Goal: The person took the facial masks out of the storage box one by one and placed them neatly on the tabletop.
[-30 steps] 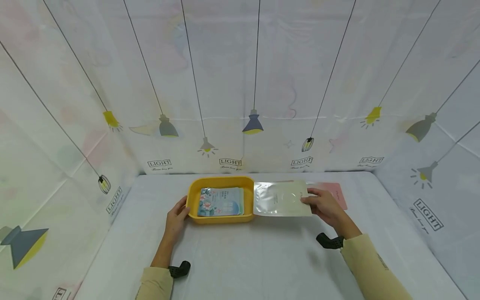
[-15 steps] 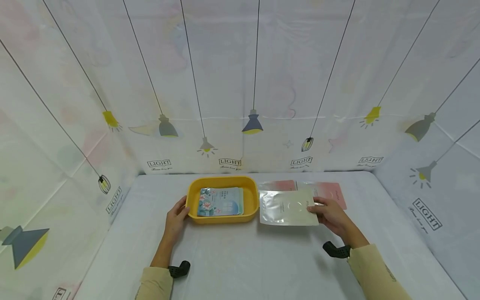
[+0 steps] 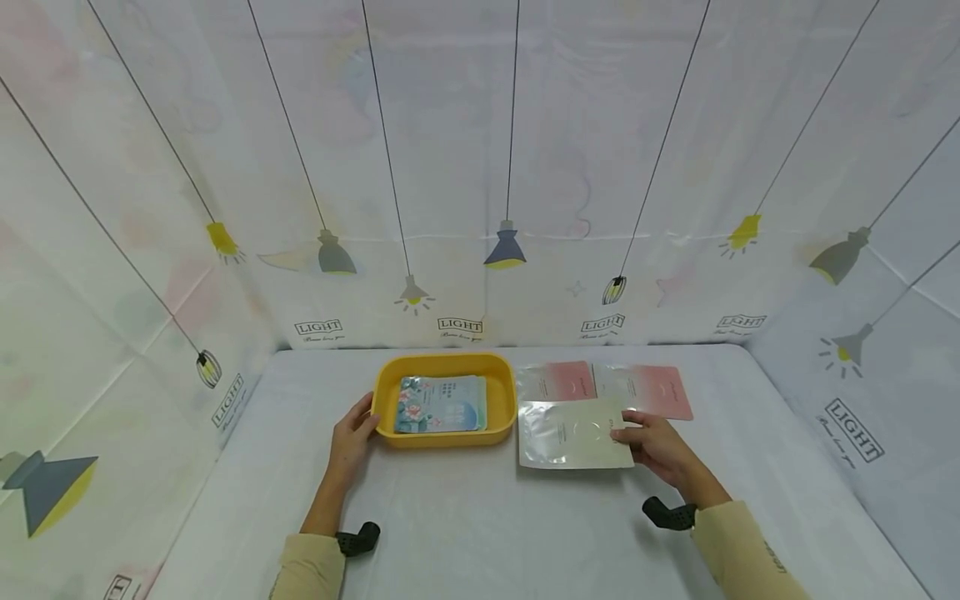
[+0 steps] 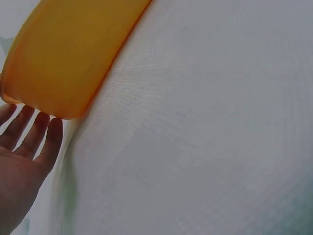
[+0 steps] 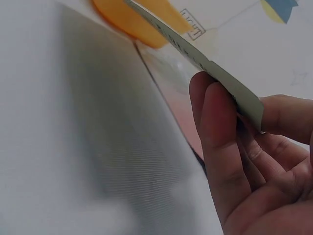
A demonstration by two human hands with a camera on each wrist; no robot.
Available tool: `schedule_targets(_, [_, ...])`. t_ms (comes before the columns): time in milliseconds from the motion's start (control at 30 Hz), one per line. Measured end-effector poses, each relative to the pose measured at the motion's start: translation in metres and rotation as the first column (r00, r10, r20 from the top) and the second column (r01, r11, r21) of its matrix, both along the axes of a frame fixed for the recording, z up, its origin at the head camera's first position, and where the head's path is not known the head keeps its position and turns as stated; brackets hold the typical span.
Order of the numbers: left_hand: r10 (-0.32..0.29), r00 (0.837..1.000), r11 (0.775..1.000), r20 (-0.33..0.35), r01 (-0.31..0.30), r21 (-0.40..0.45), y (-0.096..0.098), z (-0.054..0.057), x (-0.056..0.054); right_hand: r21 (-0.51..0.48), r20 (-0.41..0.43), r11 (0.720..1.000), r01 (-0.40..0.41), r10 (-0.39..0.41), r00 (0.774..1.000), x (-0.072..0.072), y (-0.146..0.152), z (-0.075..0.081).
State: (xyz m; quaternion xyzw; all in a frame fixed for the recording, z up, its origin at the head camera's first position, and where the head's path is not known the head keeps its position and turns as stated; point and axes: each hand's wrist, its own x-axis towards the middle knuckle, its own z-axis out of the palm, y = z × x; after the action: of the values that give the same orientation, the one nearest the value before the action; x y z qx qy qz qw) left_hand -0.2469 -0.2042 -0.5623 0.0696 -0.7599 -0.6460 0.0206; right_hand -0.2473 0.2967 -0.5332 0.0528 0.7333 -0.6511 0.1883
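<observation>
My right hand (image 3: 663,450) pinches a flat cream and silver sheet mask packet (image 3: 573,435) by its right edge, thumb on top. In the right wrist view the packet (image 5: 183,45) appears edge-on above a shadow, held between thumb and fingers. My left hand (image 3: 351,442) rests at the left end of a yellow tray (image 3: 446,442). The left wrist view has extended fingers (image 4: 49,142) with their tips against the tray's end wall. Inside the tray lies a small stack of blue floral mask packets (image 3: 442,404).
Two pink and silver packets (image 3: 663,392) lie side by side right of the tray, behind the cream one. A white cloth covers the table (image 3: 480,533). Lamp-printed curtains (image 3: 480,167) close off the back and sides.
My right hand has drawn the cream packet toward me, down from beside the tray's right rim, uncovering the left pink packet. The left hand and tray have stayed put.
</observation>
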Motion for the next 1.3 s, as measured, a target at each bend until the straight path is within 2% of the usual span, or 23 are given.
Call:
schedule_targets(300, [-0.001,1.0,1.0,-0.004,0.001,0.021,0.0,0.001,0.0,0.037,0.008,0.999,-0.013,0.012,1.0,0.002,-0.012,-0.015])
schedule_targets(400, [-0.005,1.0,1.0,-0.001,0.005,0.027,0.0,0.001,0.0,0.08,0.004,0.997,-0.015,0.014,1.0,0.003,-0.015,-0.019])
schedule_targets(467, [-0.005,1.0,1.0,0.004,0.005,0.028,0.0,0.0,0.0,0.145,-0.005,0.989,-0.003,0.004,1.0,0.005,-0.016,-0.022])
schedule_targets(567, [0.0,1.0,1.0,0.01,0.0,0.03,0.0,0.0,-0.001,0.288,-0.041,0.957,0.013,-0.001,0.999,0.005,-0.018,-0.026])
schedule_targets(700, [0.005,1.0,1.0,0.013,-0.006,0.03,0.0,-0.001,-0.001,0.465,-0.096,0.885,0.025,0.023,0.995,0.004,-0.019,-0.026])
schedule_targets(833, [0.006,1.0,0.999,0.005,-0.006,0.032,0.0,-0.001,-0.001,0.548,-0.118,0.836,0.023,0.05,0.992,0.003,-0.018,-0.024])
schedule_targets(933, [0.003,1.0,0.999,-0.004,-0.002,0.034,-0.001,-0.001,0.0,0.572,-0.111,0.82,0.017,0.056,0.992,0.002,-0.018,-0.021])
schedule_targets(1167, [-0.009,1.0,0.999,-0.01,0.009,0.036,-0.001,-0.003,-0.001,0.588,-0.103,0.808,0.04,0.026,0.994,0.002,-0.02,-0.009])
schedule_targets(1300, [-0.004,1.0,0.999,-0.013,0.005,0.035,-0.002,-0.003,-0.002,0.559,-0.132,0.827,0.058,0.019,0.991,-0.002,-0.022,0.006])
